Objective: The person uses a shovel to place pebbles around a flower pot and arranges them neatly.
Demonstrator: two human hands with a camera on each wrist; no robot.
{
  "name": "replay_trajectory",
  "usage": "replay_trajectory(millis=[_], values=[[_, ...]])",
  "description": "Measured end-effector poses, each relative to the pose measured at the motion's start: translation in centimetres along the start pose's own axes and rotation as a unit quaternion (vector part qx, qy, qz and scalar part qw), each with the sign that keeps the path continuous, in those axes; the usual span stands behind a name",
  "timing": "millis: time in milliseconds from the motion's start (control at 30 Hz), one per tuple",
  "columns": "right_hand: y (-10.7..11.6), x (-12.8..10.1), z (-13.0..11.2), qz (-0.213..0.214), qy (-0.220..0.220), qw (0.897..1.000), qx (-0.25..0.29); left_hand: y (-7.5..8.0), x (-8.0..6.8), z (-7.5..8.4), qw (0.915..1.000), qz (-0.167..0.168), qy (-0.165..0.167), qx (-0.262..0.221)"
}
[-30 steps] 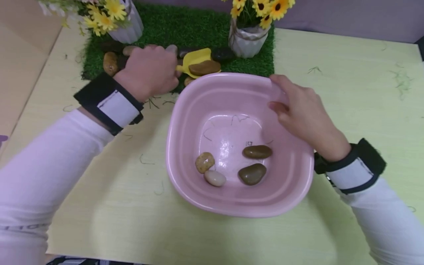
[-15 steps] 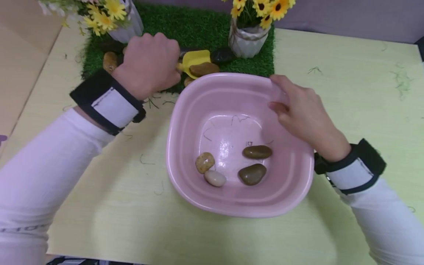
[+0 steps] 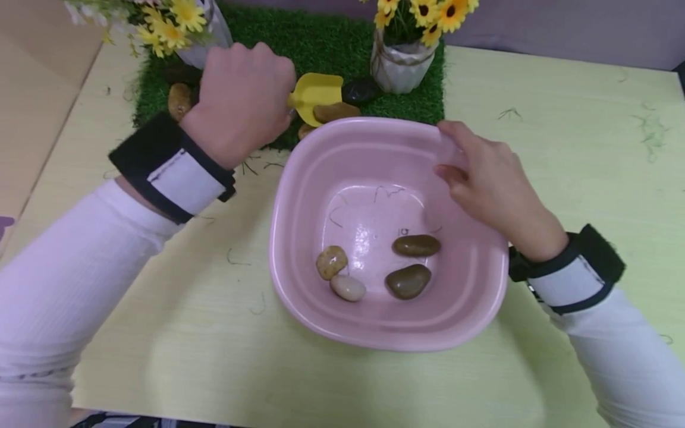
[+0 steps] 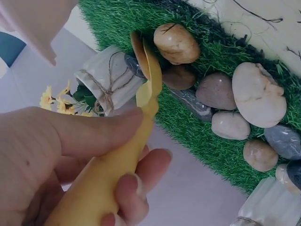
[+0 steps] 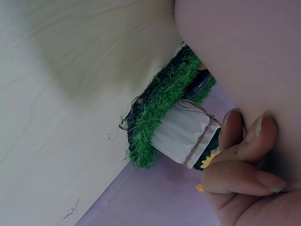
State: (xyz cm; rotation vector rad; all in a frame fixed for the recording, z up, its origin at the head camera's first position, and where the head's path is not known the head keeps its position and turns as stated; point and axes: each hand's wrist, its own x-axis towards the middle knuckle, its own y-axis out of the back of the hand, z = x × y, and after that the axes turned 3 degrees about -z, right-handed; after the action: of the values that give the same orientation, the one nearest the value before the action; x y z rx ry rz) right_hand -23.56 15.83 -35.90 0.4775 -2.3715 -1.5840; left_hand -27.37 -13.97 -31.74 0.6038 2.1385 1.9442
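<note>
The left hand [image 3: 241, 101] has its fingers wrapped tight around the handle of a yellow scoop [image 3: 316, 95]. A brown stone [image 3: 336, 112] sits at the lip of the scoop, just behind the far rim of the pink basin [image 3: 299, 178]. The right hand [image 3: 489, 181] pinches the basin's far right rim, thumb inside and fingers outside. Four stones [image 3: 409, 280] lie in the basin's bottom, near its front wall.

The stone looks ready to slide (the scoop is tipped). If the scoop tips too soon, I think the stone could drop behind the basin onto the grass mat [image 3: 321, 41], not into it. It could also bang the rim and bounce onto the worktop [image 3: 562, 119]. The vase [image 3: 398, 65] stands just behind the basin, so a wide swing of the scoop could knock it.

The left hand covers the scoop's handle in the head view. In the left wrist view the scoop [image 4: 148, 80] shows edge-on, so the stone on it is hard to see. More stones [image 4: 256, 94] lie on the mat there. The right wrist view shows mostly the basin's wall and fingertips [image 5: 249, 176].
</note>
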Motion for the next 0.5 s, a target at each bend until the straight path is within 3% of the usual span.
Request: replay_trajectory(millis=[267, 500], values=[[0.0, 0.0, 0.0, 0.0, -0.001, 1.0, -0.001, 1.2, 0.1, -0.1, 0.9975, -0.037, 0.045, 0.04], [0.0, 0.0, 0.0, 0.005, 0.001, 1.0, -0.006, 1.4, 0.0, -0.5, 0.9982, -0.001, 0.055, 0.023]])
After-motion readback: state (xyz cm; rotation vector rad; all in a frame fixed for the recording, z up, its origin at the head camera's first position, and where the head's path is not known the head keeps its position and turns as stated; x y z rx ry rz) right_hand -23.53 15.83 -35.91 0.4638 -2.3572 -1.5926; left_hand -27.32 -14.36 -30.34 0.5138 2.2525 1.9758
